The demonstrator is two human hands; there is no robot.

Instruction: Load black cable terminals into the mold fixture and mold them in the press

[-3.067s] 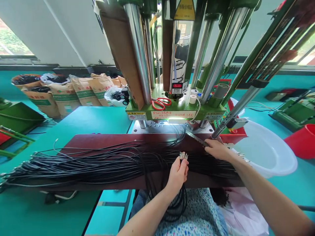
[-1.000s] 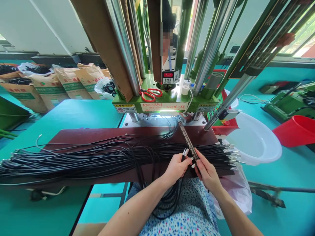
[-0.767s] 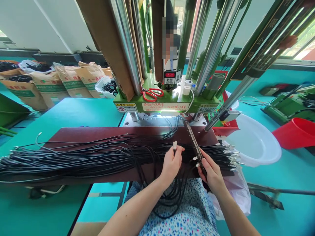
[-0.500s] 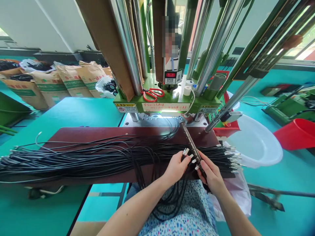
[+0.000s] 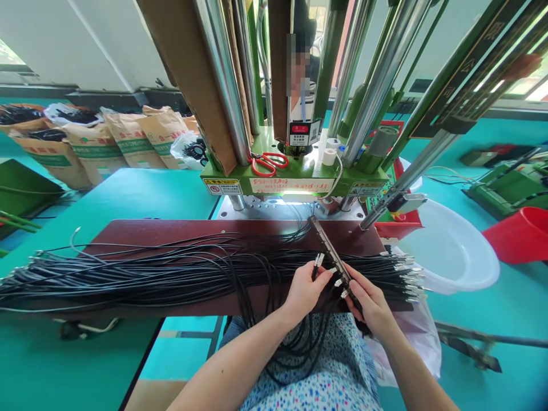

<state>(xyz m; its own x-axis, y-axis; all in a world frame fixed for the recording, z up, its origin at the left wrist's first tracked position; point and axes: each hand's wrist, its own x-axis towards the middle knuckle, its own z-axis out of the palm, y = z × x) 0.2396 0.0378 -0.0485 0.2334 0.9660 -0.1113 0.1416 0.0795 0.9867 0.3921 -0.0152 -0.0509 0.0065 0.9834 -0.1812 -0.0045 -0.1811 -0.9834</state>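
My left hand (image 5: 305, 288) is closed on black cables, and a silver connector end (image 5: 317, 261) sticks up from between its fingers. Slanting away from my right hand (image 5: 371, 299) is a long, narrow metal bar with slots (image 5: 331, 251), which that hand grips by its near end. A few connector ends (image 5: 341, 285) sit along the bar's left side, close to my left fingertips. Loops of black cable (image 5: 295, 348) hang below my hands onto my lap. A thick bundle of black cables (image 5: 171, 274) lies across the brown board (image 5: 141, 229) beneath.
A green press (image 5: 295, 171) stands just beyond the board, with red-handled scissors (image 5: 269, 164) on its ledge. To the right are a white tub (image 5: 462, 245) and a red bucket (image 5: 520, 234). Paper sacks (image 5: 128, 137) line the back left. A person is partly visible behind the press.
The connector in my left hand has tipped more upright and a little leftward. The bar's far end has shifted slightly left. My right hand keeps its hold.
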